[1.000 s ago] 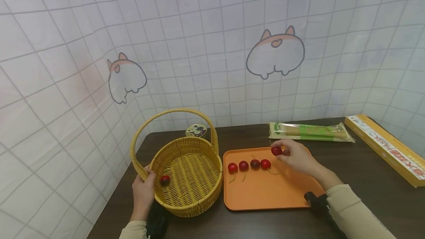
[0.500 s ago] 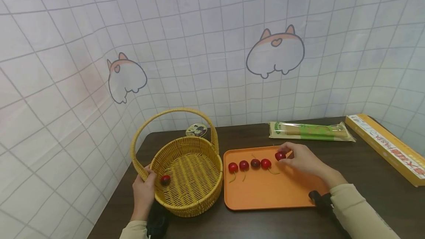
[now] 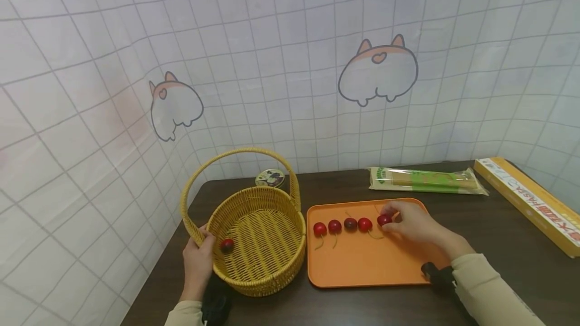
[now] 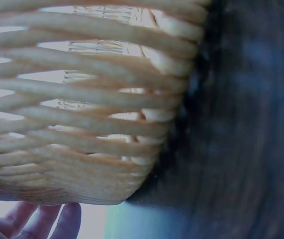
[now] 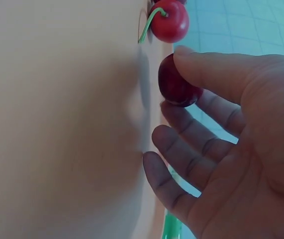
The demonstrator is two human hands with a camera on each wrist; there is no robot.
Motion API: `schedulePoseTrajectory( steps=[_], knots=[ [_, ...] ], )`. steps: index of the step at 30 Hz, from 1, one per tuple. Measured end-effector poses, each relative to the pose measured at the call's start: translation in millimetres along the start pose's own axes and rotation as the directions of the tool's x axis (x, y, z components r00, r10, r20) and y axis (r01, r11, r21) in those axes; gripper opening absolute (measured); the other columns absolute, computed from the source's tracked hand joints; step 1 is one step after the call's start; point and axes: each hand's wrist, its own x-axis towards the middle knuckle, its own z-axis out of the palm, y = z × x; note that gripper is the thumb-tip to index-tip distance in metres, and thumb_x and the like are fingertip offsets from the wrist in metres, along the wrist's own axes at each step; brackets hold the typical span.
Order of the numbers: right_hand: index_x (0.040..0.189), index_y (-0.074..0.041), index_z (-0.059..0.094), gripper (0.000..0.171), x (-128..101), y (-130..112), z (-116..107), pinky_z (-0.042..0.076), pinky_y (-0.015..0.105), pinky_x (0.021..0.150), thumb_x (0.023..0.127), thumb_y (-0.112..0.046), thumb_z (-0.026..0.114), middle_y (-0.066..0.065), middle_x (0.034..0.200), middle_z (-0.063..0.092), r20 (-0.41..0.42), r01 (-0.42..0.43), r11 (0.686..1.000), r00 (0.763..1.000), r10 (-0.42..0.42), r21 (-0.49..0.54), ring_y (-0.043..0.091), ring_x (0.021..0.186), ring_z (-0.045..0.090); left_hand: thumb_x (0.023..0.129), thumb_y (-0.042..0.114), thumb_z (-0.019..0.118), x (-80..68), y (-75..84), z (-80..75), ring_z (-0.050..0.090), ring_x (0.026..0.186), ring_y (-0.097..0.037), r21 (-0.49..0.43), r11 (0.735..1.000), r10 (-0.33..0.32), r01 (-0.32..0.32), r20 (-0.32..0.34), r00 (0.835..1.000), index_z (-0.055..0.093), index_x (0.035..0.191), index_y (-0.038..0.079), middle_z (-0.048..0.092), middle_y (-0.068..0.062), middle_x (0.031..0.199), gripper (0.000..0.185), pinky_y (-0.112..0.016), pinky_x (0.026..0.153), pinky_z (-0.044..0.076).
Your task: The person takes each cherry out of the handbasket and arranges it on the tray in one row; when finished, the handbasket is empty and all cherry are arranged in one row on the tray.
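Observation:
My right hand [image 3: 413, 225] pinches a dark red cherry [image 3: 384, 220] between thumb and fingers, low over the orange tray [image 3: 353, 268]. In the right wrist view this cherry [image 5: 176, 83] sits close to a brighter red cherry [image 5: 170, 21] with a green stem. Several cherries [image 3: 335, 226] lie in a row along the tray's back half, left of my right hand. My left hand [image 3: 198, 260] grips the yellow wicker basket [image 3: 267, 283] at its left rim, by the foot of the handle. One cherry [image 3: 227, 245] lies inside the basket, near its left wall.
Behind the basket stands a round tin [image 3: 270, 178], partly hidden. A clear and green packet of noodle-like sticks [image 3: 426, 181] lies behind the tray. At the right is a long yellow pasta box [image 3: 530, 200]. A gridded cloth wall borders the dark table [image 3: 335, 306].
My right hand has come nearer and slightly right with its cherry, lowering it to the right end of the row. The left hand and basket stay put.

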Motion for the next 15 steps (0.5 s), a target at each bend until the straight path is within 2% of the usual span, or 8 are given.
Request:
schedulePoseTrajectory(
  steps=[9, 15],
  knots=[
    [0.102, -0.012, 0.067, 0.024, 0.2, -0.7, 4.3, 0.047, 0.033, 0.071, 0.082, -0.019, 0.079, -0.003, 0.093, 0.065, 0.007, -0.005, 1.000, 1.000, 0.005, -0.016, 0.014, 0.079, 0.056, 0.101, 0.033, 0.046, -0.7, 1.7, 0.0, 0.056, 0.101, -0.028, -0.010, 1.000, -0.002, 0.002, 0.006, 1.000, 0.057, 0.133, 0.003, 0.061, -0.022, 0.124, 0.045, -0.016, 0.072, 0.043],
    [0.104, -0.010, 0.066, 0.027, -0.4, -5.2, 6.8, 0.047, 0.034, 0.072, 0.082, -0.019, 0.079, -0.001, 0.094, 0.065, 0.031, -0.020, 1.000, 0.999, 0.020, -0.007, 0.015, 0.080, 0.055, 0.101, 0.035, 0.046, -1.9, 2.2, -0.1, 0.056, 0.101, -0.029, 0.007, 1.000, 0.009, -0.009, -0.001, 1.000, 0.056, 0.134, 0.002, 0.061, -0.022, 0.125, 0.047, -0.031, 0.080, 0.047]
  ],
)
